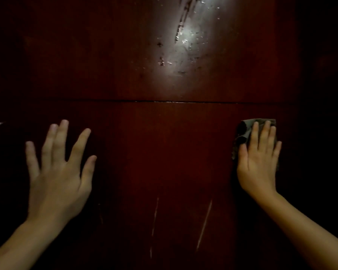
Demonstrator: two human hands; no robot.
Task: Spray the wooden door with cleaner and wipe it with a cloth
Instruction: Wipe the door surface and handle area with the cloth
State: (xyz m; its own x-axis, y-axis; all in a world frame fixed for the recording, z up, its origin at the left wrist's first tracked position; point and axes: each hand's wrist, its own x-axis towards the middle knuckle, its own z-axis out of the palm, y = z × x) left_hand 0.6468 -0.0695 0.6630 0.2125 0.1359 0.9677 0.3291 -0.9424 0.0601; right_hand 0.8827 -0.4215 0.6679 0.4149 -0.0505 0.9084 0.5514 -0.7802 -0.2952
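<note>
The dark red wooden door [164, 145] fills the view, dimly lit. Wet droplets and streaks [183, 39] glisten in a bright patch near the top middle. My right hand [259, 158] lies flat with straight fingers on a grey cloth [244, 131], pressing it against the door at the right. The cloth shows above and to the left of the fingers. My left hand [59, 166] is spread flat against the door at the left, holding nothing. No spray bottle is in view.
A thin horizontal seam [164, 101] crosses the door above both hands. Two pale scratches [203, 225] run down the lower middle. The far left and right edges are lost in darkness.
</note>
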